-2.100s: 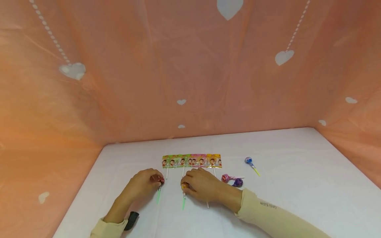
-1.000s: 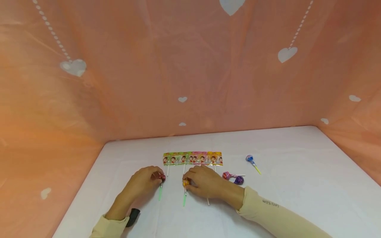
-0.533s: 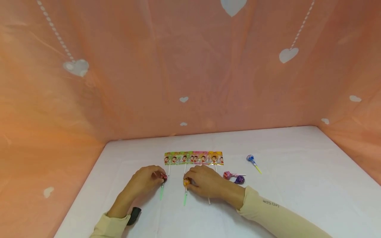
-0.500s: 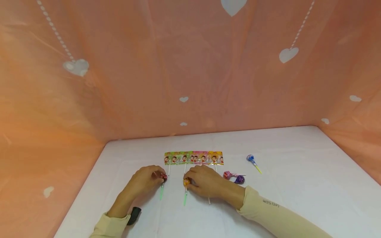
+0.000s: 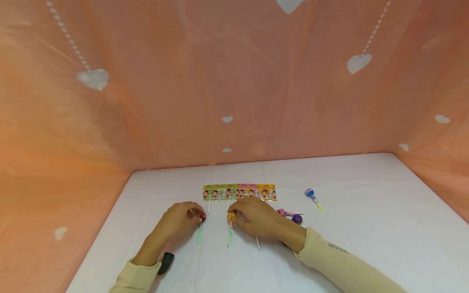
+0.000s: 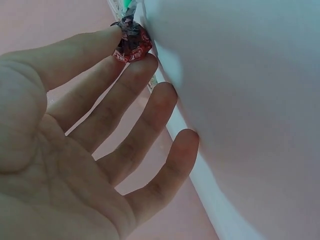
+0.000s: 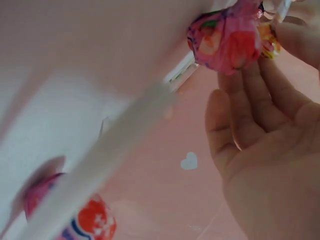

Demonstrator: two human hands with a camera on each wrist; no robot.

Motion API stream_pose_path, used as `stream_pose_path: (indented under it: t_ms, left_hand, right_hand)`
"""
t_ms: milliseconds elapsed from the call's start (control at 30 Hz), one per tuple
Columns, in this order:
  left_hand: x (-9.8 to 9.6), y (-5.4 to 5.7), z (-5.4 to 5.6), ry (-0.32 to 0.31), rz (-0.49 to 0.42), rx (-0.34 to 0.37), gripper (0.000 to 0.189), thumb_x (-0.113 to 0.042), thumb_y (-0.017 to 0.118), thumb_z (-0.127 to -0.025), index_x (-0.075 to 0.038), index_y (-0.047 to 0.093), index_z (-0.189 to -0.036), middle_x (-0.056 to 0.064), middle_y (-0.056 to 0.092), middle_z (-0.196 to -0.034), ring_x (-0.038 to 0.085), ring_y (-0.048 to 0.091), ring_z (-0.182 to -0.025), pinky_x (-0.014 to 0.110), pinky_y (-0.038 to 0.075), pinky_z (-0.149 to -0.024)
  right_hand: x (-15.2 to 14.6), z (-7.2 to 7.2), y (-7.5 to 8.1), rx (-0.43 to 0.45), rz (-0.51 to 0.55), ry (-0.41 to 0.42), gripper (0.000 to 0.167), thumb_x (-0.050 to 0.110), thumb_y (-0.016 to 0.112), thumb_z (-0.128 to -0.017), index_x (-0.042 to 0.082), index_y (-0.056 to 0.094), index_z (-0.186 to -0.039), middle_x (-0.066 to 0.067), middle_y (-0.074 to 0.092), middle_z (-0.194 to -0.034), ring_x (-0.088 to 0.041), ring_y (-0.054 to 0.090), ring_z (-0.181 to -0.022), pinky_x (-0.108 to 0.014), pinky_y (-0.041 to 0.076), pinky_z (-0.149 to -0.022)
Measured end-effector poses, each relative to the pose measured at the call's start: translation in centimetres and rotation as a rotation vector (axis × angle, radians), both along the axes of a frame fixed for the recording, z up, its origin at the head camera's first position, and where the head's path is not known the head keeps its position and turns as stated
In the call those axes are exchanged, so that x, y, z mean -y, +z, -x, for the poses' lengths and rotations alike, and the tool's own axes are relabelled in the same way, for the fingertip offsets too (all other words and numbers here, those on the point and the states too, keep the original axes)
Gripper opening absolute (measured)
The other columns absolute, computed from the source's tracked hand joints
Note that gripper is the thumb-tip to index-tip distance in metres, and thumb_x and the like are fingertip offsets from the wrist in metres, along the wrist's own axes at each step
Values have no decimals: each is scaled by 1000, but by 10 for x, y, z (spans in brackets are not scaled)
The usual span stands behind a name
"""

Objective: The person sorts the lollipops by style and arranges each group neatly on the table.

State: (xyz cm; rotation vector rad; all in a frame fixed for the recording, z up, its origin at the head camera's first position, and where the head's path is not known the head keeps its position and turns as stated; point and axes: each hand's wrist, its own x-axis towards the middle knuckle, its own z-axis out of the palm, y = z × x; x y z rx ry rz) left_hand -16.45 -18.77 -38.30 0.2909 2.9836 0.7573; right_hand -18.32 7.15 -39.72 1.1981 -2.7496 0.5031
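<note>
In the head view my left hand (image 5: 180,217) pinches the wrapped head of a dark red lollipop (image 5: 202,216); its green stick points toward me. The left wrist view shows this lollipop (image 6: 133,46) between thumb and fingertips, the other fingers spread. Right of it, my right hand (image 5: 258,217) pinches a yellow lollipop (image 5: 231,216), also with a green stick. A pink-wrapped lollipop (image 7: 227,42) appears in front of the right fingers in the right wrist view; from above, the hand covers its head and only its white stick (image 5: 258,243) sticks out.
Behind the hands, flat-wrapped lollipops (image 5: 216,193) lie side by side in a row. To the right are a pink lollipop (image 5: 281,212), a purple lollipop (image 5: 297,219) and a blue lollipop (image 5: 310,193) with a yellow stick. Orange cloth walls surround the white table (image 5: 359,195).
My right hand has slid the yellow lollipop slightly forward, away from me. The left hand keeps its pinch on the dark red lollipop. The head view has shifted a little.
</note>
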Motion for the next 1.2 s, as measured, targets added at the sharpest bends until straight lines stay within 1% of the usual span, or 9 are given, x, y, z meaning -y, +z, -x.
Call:
stream_pose_path:
  t_ms: [167,300,467,667,833,1033,1200]
  left_hand:
    - [-1,1,0,5,2,-2,15,-12,76,-84,-20,75,-96,-6,71,-87,12,61,-83,37,48,-76]
    - [-2,1,1,1,0,-16,14,-12,76,-83,-20,75,-95,-7,71,-86,11,61,-82,37,48,-75]
    - [-1,-2,3,-5,1,-27,14,-12,77,-83,-20,75,-94,-7,71,-85,11,61,-81,36,48,-73]
    - [0,-3,6,-24,-22,-42,14,-10,77,-82,-19,75,-93,-6,71,-85,10,61,-80,34,48,-72]
    - [2,-3,6,-10,-31,-22,14,-11,77,-82,-19,75,-94,-5,71,-86,10,62,-80,34,48,-73]
    - [2,-2,4,1,-27,-14,15,-11,78,-82,-19,76,-94,-5,72,-86,11,61,-80,34,48,-73]
    - [2,-3,3,-3,-27,-16,15,-11,78,-82,-19,76,-94,-5,72,-86,10,61,-80,34,48,-72]
  right_hand:
    - [-2,0,5,20,37,-8,27,33,61,-97,20,69,-119,4,69,-118,-19,62,-117,-41,45,-105]
    - [-1,1,8,25,57,-1,28,32,60,-97,19,68,-121,4,69,-121,-19,61,-119,-41,45,-105]
    - [3,2,13,47,65,13,29,34,60,-98,20,68,-122,5,69,-123,-18,59,-124,-41,43,-109]
    - [10,4,17,44,40,20,29,34,59,-98,19,68,-121,5,69,-123,-18,60,-124,-41,43,-108]
    - [18,6,19,59,33,26,30,34,59,-98,19,68,-122,5,69,-123,-17,60,-123,-40,44,-108]
    - [30,9,25,47,33,24,28,34,60,-97,20,68,-120,5,69,-121,-14,63,-117,-38,45,-104]
    - [38,11,27,51,37,32,28,32,62,-96,19,69,-120,3,69,-125,-16,62,-120,-39,44,-106]
